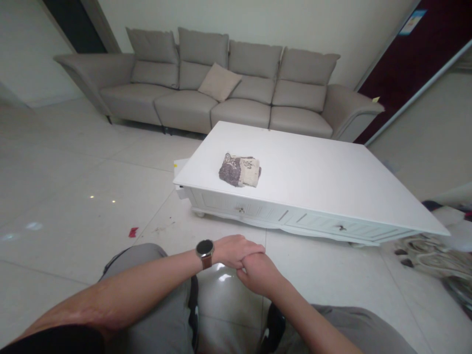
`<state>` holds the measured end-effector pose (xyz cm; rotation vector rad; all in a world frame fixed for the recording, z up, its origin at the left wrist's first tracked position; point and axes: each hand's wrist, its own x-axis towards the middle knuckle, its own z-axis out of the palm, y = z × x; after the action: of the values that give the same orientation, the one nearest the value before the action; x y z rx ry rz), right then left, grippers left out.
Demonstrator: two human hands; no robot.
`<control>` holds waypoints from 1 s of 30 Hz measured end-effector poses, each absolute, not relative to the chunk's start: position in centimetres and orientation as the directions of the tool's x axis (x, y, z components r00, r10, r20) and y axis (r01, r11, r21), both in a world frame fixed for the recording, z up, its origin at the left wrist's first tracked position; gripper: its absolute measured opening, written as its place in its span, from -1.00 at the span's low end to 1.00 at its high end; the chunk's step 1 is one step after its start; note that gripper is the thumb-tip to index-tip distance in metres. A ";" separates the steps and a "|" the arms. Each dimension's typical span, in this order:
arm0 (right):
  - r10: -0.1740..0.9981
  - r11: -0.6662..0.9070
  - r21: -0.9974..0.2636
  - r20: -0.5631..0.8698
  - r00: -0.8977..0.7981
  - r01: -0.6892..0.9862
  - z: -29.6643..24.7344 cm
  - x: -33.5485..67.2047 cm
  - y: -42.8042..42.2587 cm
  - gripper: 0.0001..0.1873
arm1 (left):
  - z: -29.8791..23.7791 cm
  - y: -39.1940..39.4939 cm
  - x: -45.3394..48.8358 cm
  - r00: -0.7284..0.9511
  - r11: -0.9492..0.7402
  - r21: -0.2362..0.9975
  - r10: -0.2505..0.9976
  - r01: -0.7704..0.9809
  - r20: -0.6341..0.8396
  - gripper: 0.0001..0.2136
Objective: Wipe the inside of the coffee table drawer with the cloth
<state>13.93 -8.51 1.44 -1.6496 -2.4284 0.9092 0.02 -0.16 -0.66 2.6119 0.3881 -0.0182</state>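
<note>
My left hand [234,250], with a dark watch [205,249] on its wrist, lies folded over my right hand [258,273] between my knees. Both hands are closed on each other with nothing else visible in them. Ahead stands a low white coffee table [317,177] with drawers along its front. A folded patterned cloth [240,170], brown and cream, lies on the table's left part, well beyond my hands.
A long beige sofa [221,93] with a loose cushion [219,82] stands behind the table. The floor is glossy pale tile with a small red scrap [133,231] at left. A patterned rug and clutter [431,253] lie at right. My grey-trousered knees frame the bottom.
</note>
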 end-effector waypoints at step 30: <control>0.864 0.237 -0.477 -0.294 -0.408 0.846 1.2 13.9 -8.4 -0.58 | -0.3 -0.1 0.1 0.962 -0.841 0.469 0.256 0.271 -0.095 -0.53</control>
<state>13.85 -8.45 1.25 -1.6926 -2.4462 0.9105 0.12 -0.13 -0.28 2.6170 0.3746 -0.0392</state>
